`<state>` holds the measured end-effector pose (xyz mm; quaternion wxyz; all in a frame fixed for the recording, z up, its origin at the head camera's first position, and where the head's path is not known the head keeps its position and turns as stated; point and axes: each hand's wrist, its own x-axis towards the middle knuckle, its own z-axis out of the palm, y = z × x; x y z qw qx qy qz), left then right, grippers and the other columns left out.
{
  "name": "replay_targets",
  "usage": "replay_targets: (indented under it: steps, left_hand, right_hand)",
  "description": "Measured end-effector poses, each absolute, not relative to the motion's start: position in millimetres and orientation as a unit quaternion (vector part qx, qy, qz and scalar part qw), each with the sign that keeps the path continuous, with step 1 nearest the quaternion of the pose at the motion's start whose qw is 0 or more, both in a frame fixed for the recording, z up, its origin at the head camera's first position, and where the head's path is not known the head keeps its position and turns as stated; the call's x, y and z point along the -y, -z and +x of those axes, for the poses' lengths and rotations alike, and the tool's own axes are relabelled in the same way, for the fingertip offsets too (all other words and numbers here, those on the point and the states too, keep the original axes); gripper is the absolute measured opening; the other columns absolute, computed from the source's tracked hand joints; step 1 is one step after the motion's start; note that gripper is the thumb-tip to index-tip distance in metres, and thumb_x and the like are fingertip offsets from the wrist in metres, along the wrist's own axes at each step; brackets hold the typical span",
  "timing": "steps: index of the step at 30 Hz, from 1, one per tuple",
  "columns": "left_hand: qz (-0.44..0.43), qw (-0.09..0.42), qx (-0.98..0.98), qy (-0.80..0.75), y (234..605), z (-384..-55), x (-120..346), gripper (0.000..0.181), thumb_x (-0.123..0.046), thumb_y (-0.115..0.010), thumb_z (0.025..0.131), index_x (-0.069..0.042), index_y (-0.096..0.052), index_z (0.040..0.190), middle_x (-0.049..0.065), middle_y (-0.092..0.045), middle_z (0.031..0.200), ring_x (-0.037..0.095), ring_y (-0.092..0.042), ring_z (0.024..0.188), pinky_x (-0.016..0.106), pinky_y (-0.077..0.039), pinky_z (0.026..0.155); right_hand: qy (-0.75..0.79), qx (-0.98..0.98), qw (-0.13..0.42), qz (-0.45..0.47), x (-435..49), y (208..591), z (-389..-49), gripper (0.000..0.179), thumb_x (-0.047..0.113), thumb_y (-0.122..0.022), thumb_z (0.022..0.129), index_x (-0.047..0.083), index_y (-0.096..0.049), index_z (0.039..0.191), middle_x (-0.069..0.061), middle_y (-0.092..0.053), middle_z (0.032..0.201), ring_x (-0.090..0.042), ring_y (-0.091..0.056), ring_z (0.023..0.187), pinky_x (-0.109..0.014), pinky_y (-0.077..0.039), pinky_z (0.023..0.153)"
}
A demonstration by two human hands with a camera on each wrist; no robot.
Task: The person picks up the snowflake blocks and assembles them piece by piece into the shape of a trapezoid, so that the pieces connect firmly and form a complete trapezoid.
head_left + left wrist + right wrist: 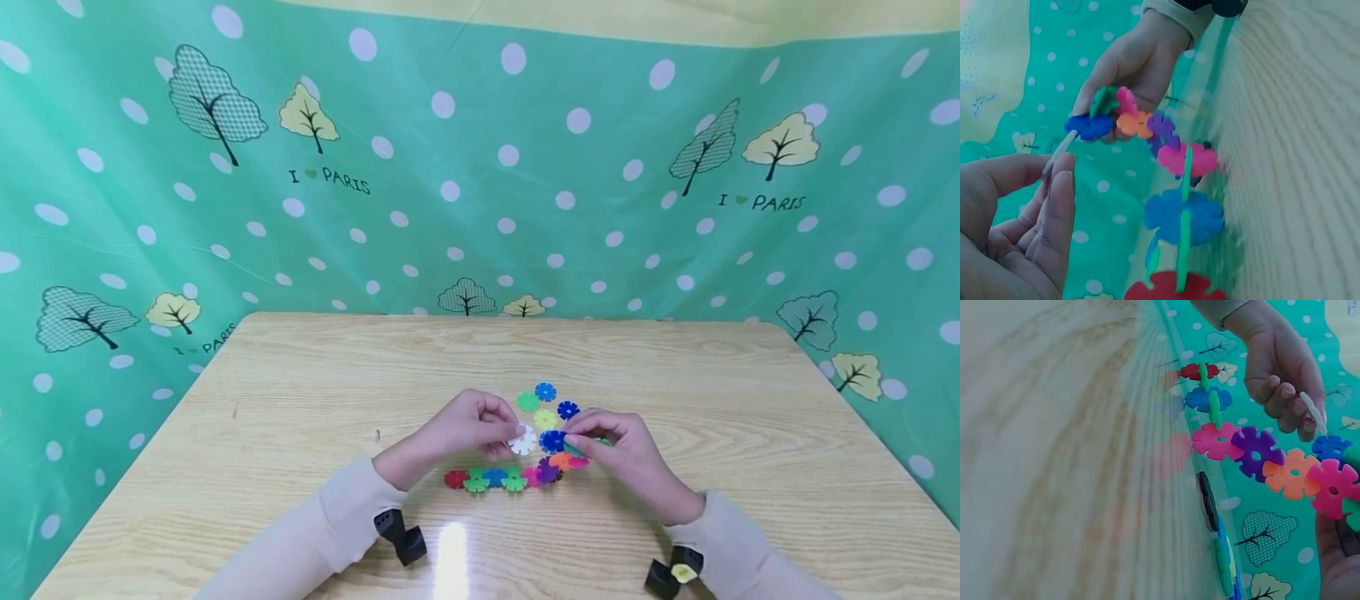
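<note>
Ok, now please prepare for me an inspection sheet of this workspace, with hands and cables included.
Surface: wood-grain table, bright reflection at the near side.
Job's things: white disc, its edge close to a blue disc; chain of coloured discs, one end raised. Whether white and blue touch: cannot tell.
Clutter: loose discs beyond the chain.
Grippers: left hand pinches the white disc; right hand holds the chain's raised end.
Cables: nothing seen.
Surroundings: green dotted cloth with printed trees.

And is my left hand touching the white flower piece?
Touching. The left wrist view shows it: the left hand pinches the lower end of the white flower piece between its fingertips.
</note>
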<state>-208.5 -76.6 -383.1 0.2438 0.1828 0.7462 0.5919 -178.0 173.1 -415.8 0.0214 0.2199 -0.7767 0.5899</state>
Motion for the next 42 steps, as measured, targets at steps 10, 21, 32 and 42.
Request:
replay_targets:
  steps: [10, 21, 32, 42]
  left_hand:
    - [0.16, 0.267, -0.737, -0.599, 385.0, -205.6, 70.3, 0.016, -0.013, -0.065, 0.088, 0.003, -0.067, 0.09, 0.003, -0.066, 0.064, 0.01, -0.062, 0.055, 0.029, -0.057, 0.059]
    - [0.177, 0.264, -0.735, -0.599, 386.9, -207.2, 66.8, 0.017, -0.012, -0.065, 0.088, 0.004, -0.067, 0.093, 0.003, -0.066, 0.066, 0.01, -0.063, 0.056, 0.028, -0.057, 0.06]
    - [0.174, 0.225, -0.745, -0.603, 387.9, -201.0, 60.6, 0.013, -0.011, -0.067, 0.087, 0.001, -0.069, 0.092, 0.006, -0.068, 0.07, 0.013, -0.063, 0.056, 0.026, -0.055, 0.055]
    - [0.144, 0.197, -0.75, -0.615, 388.2, -193.8, 54.3, 0.01, -0.012, -0.067, 0.088, -0.003, -0.07, 0.089, 0.004, -0.065, 0.069, 0.01, -0.059, 0.053, 0.027, -0.055, 0.055]
  right_hand:
    - [-0.585, 0.777, 0.03, 0.232, -171.2, 415.9, -177.9, 0.005, 0.007, -0.068, 0.086, 0.006, -0.071, 0.089, -0.007, -0.07, 0.095, -0.016, -0.063, 0.089, -0.025, -0.053, 0.072]
    - [-0.591, 0.769, 0.022, 0.244, -171.1, 416.2, -178.2, 0.005, 0.005, -0.068, 0.085, 0.004, -0.071, 0.088, -0.007, -0.07, 0.095, -0.015, -0.064, 0.09, -0.025, -0.053, 0.077]
    - [-0.591, 0.768, 0.004, 0.249, -168.5, 416.5, -178.1, 0.009, 0.005, -0.07, 0.083, 0.003, -0.07, 0.091, -0.016, -0.068, 0.098, -0.013, -0.064, 0.09, -0.028, -0.055, 0.075]
    - [-0.613, 0.747, 0.029, 0.257, -164.7, 417.1, -176.6, 0.006, -0.002, -0.068, 0.082, 0.003, -0.07, 0.083, 0.002, -0.069, 0.092, -0.009, -0.063, 0.078, -0.027, -0.054, 0.056]
